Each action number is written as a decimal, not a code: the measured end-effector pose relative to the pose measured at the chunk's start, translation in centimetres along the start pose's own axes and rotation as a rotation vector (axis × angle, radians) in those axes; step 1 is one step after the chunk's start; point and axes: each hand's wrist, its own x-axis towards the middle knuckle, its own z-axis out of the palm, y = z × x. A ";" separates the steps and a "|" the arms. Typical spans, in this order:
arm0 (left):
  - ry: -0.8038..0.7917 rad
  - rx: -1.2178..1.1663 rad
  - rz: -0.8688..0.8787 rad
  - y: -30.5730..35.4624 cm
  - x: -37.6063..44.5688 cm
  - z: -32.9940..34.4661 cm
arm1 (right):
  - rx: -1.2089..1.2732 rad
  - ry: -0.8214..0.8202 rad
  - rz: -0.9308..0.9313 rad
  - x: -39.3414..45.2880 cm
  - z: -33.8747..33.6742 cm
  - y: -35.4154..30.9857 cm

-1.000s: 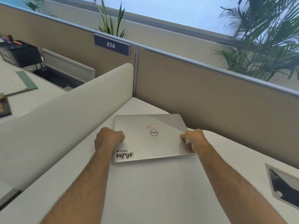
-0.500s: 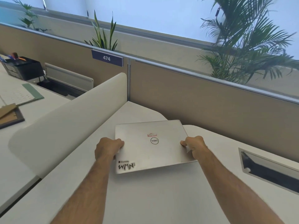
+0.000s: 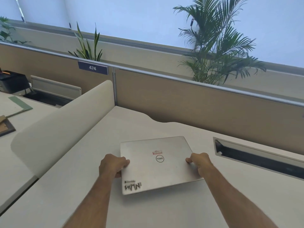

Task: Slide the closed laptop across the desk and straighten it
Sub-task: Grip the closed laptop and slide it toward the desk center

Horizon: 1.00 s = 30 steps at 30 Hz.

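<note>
A closed silver laptop [image 3: 158,171] lies flat on the white desk [image 3: 148,209], a round logo and a small red sticker on its lid and a black-and-white sticker at its near left corner. It sits slightly skewed, its right side angled away from me. My left hand [image 3: 113,165] grips the laptop's left edge, fingers curled over the lid. On the opposite edge, my right hand [image 3: 199,162] holds on with its thumb on top.
A curved white divider [image 3: 62,122] rises left of the laptop. Tan partition panels [image 3: 197,109] stand along the back of the desk. A recessed cable slot [image 3: 256,157] opens in the desk to the right. Papers and a black tray lie on the neighbouring desk at left.
Both hands have drawn the laptop away from the back corner towards me, leaving bare desk behind it. The view has tilted up, so more of the cable slot shows.
</note>
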 end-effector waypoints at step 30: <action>-0.316 0.170 0.019 -4.7 -14.7 14.5 | 0.094 0.245 0.178 -3.4 -20.0 17.4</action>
